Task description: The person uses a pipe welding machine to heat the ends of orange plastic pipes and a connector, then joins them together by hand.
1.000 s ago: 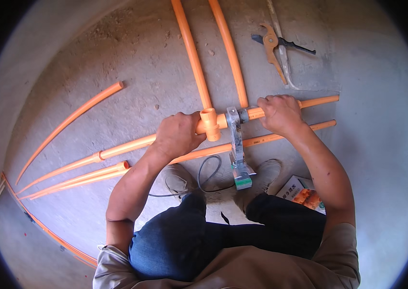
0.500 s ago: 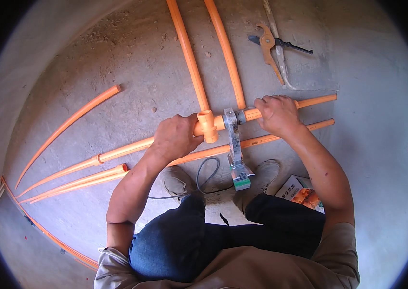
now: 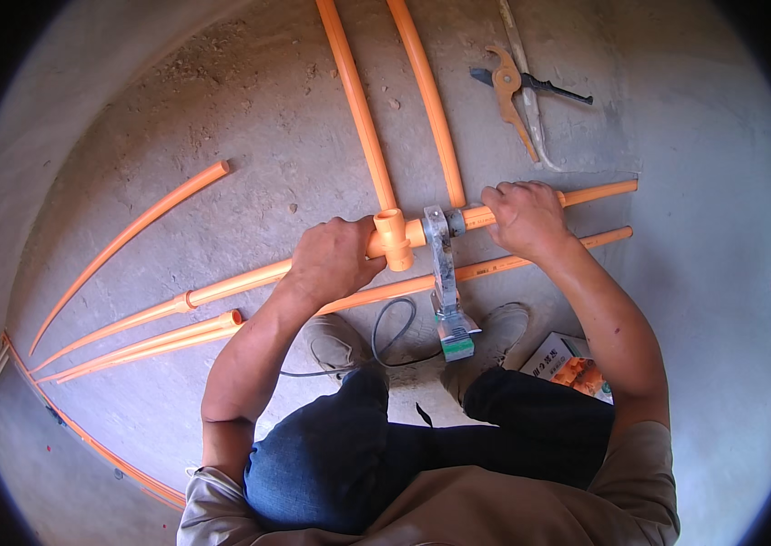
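Note:
My left hand (image 3: 335,257) is closed around an orange plastic pipe (image 3: 242,282), right behind the orange tee fitting (image 3: 393,241) at its end. My right hand (image 3: 524,217) wraps round another orange pipe (image 3: 602,193), in line with the first. Between the two stands a pipe fusion welder (image 3: 443,264), its metal plate upright and its green-marked body (image 3: 458,348) low between my shoes. The tee side meets one face of the plate. On the other face, the right pipe's end sits at a grey heating socket (image 3: 456,222). How deep each end goes is hidden.
Two long orange pipes (image 3: 358,118) run away from me across the concrete floor. More lie at the left (image 3: 131,246) and under my arms. An orange-and-black pipe cutter (image 3: 507,82) lies far right, and a printed box (image 3: 563,364) beside my right shoe. A grey cable (image 3: 384,332) loops near my feet.

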### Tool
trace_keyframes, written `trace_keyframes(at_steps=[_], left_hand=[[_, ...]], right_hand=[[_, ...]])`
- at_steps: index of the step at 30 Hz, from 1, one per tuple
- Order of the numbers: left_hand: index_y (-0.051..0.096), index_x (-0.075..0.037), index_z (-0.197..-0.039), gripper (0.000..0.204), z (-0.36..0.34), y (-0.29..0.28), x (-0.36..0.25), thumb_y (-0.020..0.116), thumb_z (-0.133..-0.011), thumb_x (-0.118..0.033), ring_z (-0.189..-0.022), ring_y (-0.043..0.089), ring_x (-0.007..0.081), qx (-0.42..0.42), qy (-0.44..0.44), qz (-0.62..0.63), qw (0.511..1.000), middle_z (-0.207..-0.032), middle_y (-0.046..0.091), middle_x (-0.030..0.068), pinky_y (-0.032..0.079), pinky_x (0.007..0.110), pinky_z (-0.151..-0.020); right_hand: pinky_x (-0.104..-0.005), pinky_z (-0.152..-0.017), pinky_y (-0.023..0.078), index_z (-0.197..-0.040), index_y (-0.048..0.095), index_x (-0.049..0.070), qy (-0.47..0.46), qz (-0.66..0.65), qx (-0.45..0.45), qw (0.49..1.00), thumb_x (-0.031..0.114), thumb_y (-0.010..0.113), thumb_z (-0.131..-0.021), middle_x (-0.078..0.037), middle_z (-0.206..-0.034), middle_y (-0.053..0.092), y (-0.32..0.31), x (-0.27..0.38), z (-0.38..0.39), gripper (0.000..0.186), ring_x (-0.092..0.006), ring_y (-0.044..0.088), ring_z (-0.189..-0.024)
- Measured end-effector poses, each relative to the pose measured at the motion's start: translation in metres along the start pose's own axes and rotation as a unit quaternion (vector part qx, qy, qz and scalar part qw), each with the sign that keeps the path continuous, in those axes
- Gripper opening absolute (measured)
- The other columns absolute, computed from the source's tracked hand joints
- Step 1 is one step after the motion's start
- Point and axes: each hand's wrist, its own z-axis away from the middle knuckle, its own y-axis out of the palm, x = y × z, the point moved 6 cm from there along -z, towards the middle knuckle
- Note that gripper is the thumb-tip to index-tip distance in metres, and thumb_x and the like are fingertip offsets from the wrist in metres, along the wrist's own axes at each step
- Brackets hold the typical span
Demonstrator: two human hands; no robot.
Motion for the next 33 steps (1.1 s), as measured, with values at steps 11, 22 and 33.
trace_keyframes(at_steps=[11,22,33], left_hand=[[0.067,-0.005,-0.112,0.039,-0.0013,0.0025,0.0018,0.072,-0.085,-0.033,-0.084,0.071,0.0407,0.003,-0.001,-0.004,1.0,-0.087,0.073,0.0223,0.057,0.05,-0.078],[0.068,-0.006,-0.111,0.037,-0.0004,0.0003,0.0004,0.072,-0.085,-0.033,-0.085,0.071,0.0406,0.001,-0.001,-0.007,1.0,-0.088,0.073,0.0218,0.057,0.049,-0.079],[0.067,-0.006,-0.112,0.037,-0.0018,0.0018,0.0024,0.071,-0.086,-0.033,-0.085,0.071,0.0407,0.0,-0.004,-0.004,1.0,-0.088,0.073,0.0217,0.057,0.05,-0.079]], right_hand=[[-0.0432,-0.075,0.056,-0.091,0.064,0.008,-0.011,0.009,-0.028,1.0,0.019,0.077,-0.072,-0.01,-0.084,0.07,-0.0029,0.0027,0.0024,0.026,-0.0289,0.072,-0.082],[-0.043,-0.077,0.055,-0.091,0.063,0.009,-0.012,0.012,-0.049,0.999,0.021,0.079,-0.072,-0.009,-0.085,0.069,-0.0003,0.0044,0.0041,0.027,-0.0276,0.071,-0.085],[-0.0432,-0.077,0.056,-0.092,0.064,0.009,-0.006,0.013,-0.029,0.999,0.022,0.078,-0.073,-0.009,-0.084,0.07,-0.0025,0.0038,0.0018,0.027,-0.0278,0.072,-0.084]])
